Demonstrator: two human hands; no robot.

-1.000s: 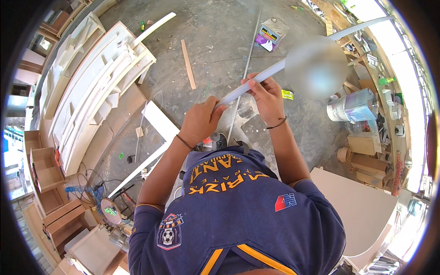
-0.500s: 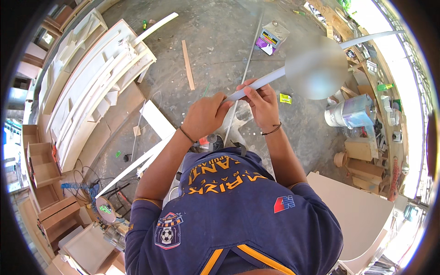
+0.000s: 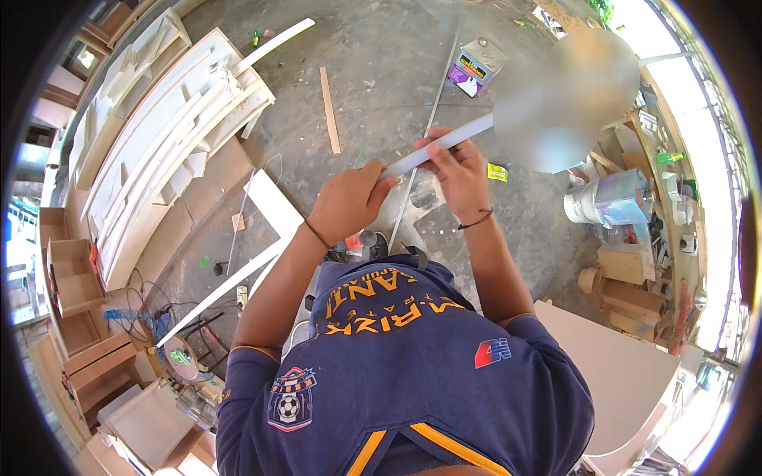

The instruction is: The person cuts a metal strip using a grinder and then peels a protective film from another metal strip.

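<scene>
Head view, looking down: a long pale strip [image 3: 444,147], thin and straight like a length of white trim, is held out in front of the chest, slanting up from lower left to upper right until its far end runs into a blurred patch. The left hand [image 3: 345,202] is closed around its near end, fingers curled over the top and thumb tucked along it, which seems to keep the strip steady like a handle. The right hand [image 3: 459,170] sits just beyond, fingers [image 3: 435,152] wrapped over the strip and pinching it from above, wrist bent down, a dark band on the wrist; held this way it probably lets the hand press or feel along the edge. Both forearms rise from the lower edge and angle toward each other, elbows out. Under the hands lies the grey concrete floor [image 3: 381,71], with a thin metal rod [image 3: 432,119] running away, a short wooden slat [image 3: 329,111] and a small box [image 3: 476,67]. To the left stand stacked white panels [image 3: 167,151]; a white bucket [image 3: 607,202] sits right, among wooden offcuts.
</scene>
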